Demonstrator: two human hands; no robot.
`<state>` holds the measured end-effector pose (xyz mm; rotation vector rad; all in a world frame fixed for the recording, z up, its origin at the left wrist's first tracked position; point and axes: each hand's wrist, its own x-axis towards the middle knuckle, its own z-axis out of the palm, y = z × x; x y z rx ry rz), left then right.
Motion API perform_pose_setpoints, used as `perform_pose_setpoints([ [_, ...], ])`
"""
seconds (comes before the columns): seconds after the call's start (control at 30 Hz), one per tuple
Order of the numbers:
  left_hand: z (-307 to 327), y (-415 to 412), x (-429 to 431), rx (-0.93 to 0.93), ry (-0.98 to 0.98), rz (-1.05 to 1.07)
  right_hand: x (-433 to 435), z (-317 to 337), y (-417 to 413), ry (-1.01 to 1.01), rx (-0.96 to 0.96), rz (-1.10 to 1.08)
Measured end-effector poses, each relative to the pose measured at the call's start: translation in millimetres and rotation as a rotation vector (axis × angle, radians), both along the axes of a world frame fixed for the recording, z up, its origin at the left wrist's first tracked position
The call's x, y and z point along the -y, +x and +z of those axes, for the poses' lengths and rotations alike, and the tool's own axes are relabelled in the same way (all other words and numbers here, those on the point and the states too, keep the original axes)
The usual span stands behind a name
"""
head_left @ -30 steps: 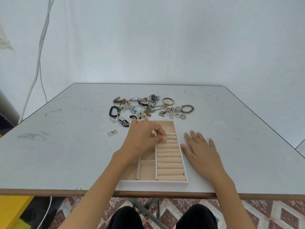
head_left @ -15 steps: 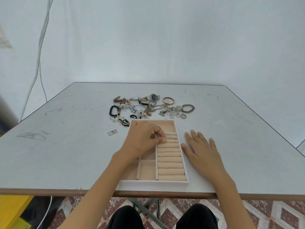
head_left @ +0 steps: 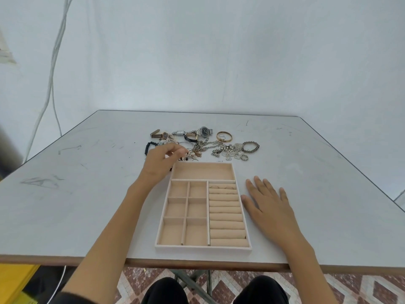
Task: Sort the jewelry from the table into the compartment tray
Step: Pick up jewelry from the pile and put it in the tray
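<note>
The left hand point(head_left: 163, 164) has left the tray and now sits at the near edge of the jewelry pile point(head_left: 210, 145), just past the tray's far left corner. Its fingers are curled, tips bunched at a small pale beaded piece point(head_left: 191, 153). Whether it actually has hold of it, I cannot tell. With that hand away, the tray point(head_left: 202, 249) shows itself at the counter's point(head_left: 87, 194) near edge. Two thin rings point(head_left: 229, 187) are tucked in the farthest ring rolls, and every other compartment looks bare. So one drop looks done and the next pick is starting, with most of the pile still to sort. The right hand point(head_left: 269, 202) lies flat on the counter, fingers spread, just beside the tray's right wall and holding nothing.
</note>
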<state>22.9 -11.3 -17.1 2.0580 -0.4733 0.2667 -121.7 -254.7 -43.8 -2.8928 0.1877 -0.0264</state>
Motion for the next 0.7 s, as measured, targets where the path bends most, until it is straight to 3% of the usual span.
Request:
perform_pose_setpoints([
  [0.2,-14,21,-2,-0.145,0.137,-0.023,0,1,0,-0.023,-0.02,-0.007],
  [0.4,-17,24,-3,-0.046,0.238,-0.039,2,21,5,-0.035,-0.041,-0.005],
  [0.57,-19,24,-1,0.015,0.264,-0.04,20,57,49,0.216,0.004,-0.08],
  [0.7,-20,24,3,0.032,0.253,-0.077,20,58,104,0.243,0.071,-0.08],
])
